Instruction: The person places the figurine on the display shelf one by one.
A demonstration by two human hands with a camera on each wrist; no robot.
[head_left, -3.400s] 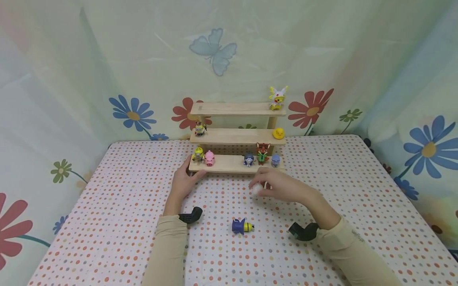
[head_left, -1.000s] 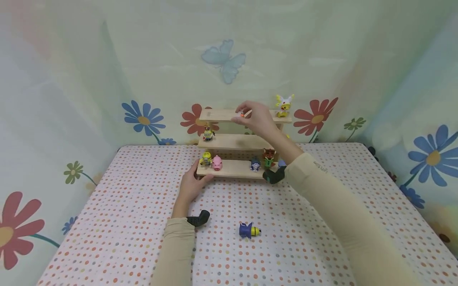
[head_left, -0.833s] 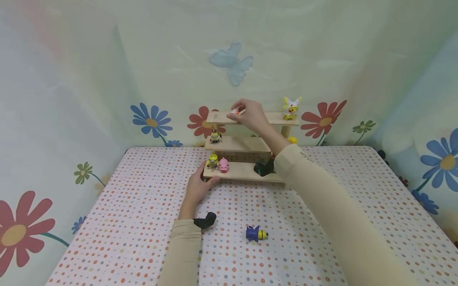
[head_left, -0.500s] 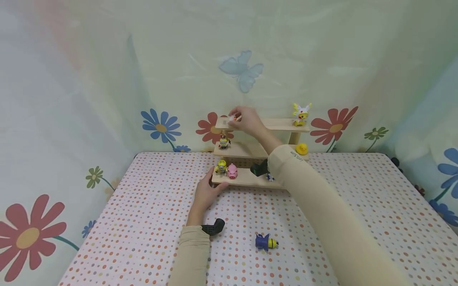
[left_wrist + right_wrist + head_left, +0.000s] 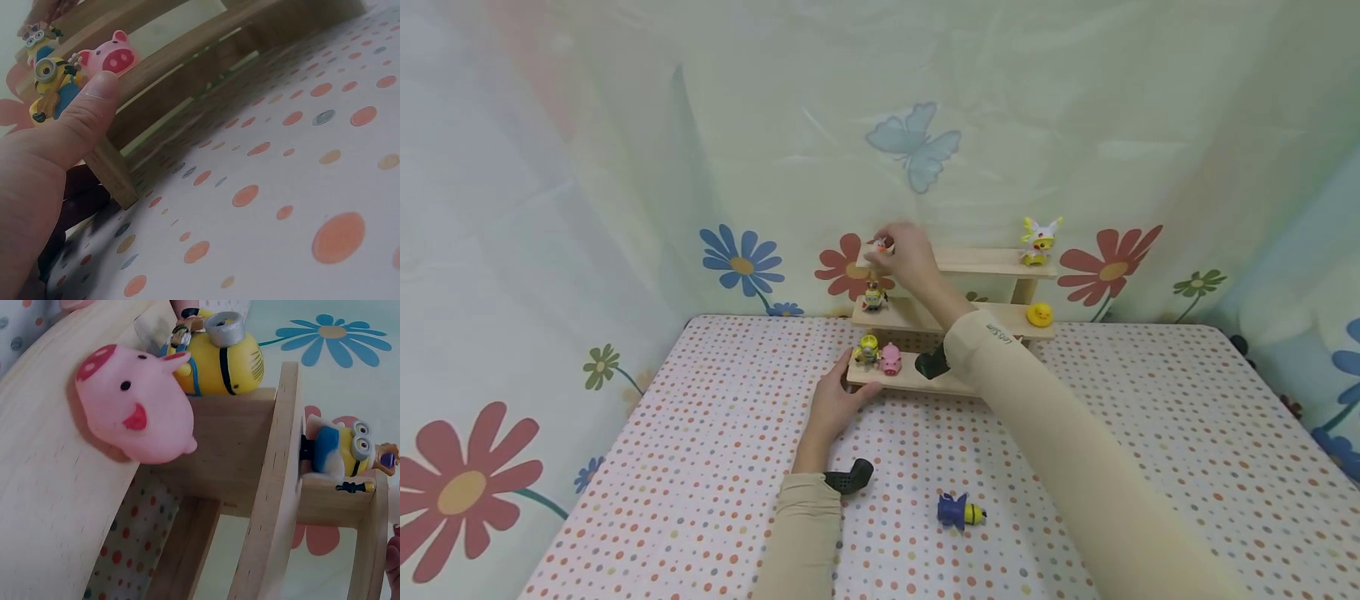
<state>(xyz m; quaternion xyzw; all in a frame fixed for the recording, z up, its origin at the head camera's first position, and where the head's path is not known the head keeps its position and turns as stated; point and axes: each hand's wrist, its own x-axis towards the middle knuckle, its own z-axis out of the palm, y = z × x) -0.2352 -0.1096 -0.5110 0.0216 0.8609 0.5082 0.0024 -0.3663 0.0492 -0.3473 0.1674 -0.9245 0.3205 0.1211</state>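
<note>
A three-tier wooden display shelf (image 5: 985, 260) stands against the backdrop. My left hand (image 5: 833, 406) grips the left end of its lowest tier; in the left wrist view the thumb (image 5: 87, 115) lies by the front edge and the fingers are behind the end. My right hand (image 5: 912, 257) pinches a small white figurine (image 5: 880, 245) with an orange spot at the left end of the top tier, partly hidden by the fingers. Beneath it, a crowned minion figure (image 5: 873, 297) stands on the middle tier. A goggled minion (image 5: 867, 350) and a pink pig (image 5: 891, 359) occupy the bottom tier.
On the right, a yellow figure in a white eared hood (image 5: 1037, 242) is on the top tier and a yellow duck (image 5: 1040, 314) on the middle one. A purple-and-yellow figure (image 5: 959, 511) lies on the dotted tablecloth (image 5: 715, 467). The right forearm hides the lower right shelf.
My right hand has lifted the white figurine from near the table up to the top tier and carried it left to the end. My left hand keeps its grip on the shelf.
</note>
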